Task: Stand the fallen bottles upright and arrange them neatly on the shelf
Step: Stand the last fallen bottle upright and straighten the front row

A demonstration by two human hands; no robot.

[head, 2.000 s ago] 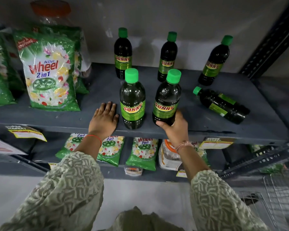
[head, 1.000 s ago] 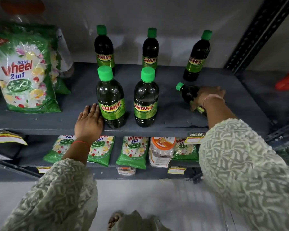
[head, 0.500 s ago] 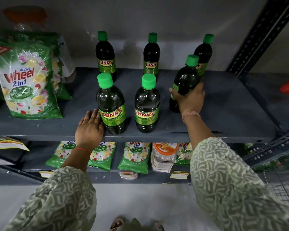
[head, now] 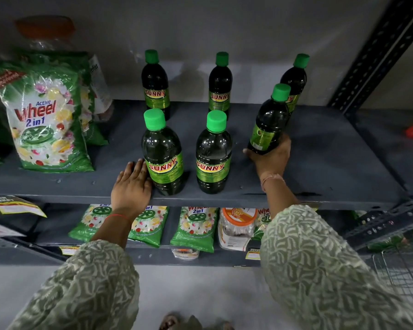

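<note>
Several dark bottles with green caps and SUNNY labels stand on the grey shelf (head: 320, 167). Three stand at the back: left (head: 155, 86), middle (head: 219, 88), right (head: 296, 79). Two stand at the front: left (head: 163, 153), middle (head: 214, 153). My right hand (head: 271, 157) grips the base of a sixth bottle (head: 268, 122), upright at the front right, its label turned sideways. My left hand (head: 131, 184) lies flat on the shelf's front edge, fingers touching the front-left bottle.
A Wheel detergent bag (head: 43, 115) stands at the left of the shelf, with a jar with an orange lid (head: 45, 29) behind it. The lower shelf holds detergent packs (head: 193, 227) and a jar (head: 236, 225). A perforated steel upright (head: 377, 51) rises at right.
My right hand reached to the fallen bottle at the right, lifted it upright and brought it to the front row. My left hand stayed flat by the front-left bottle.
</note>
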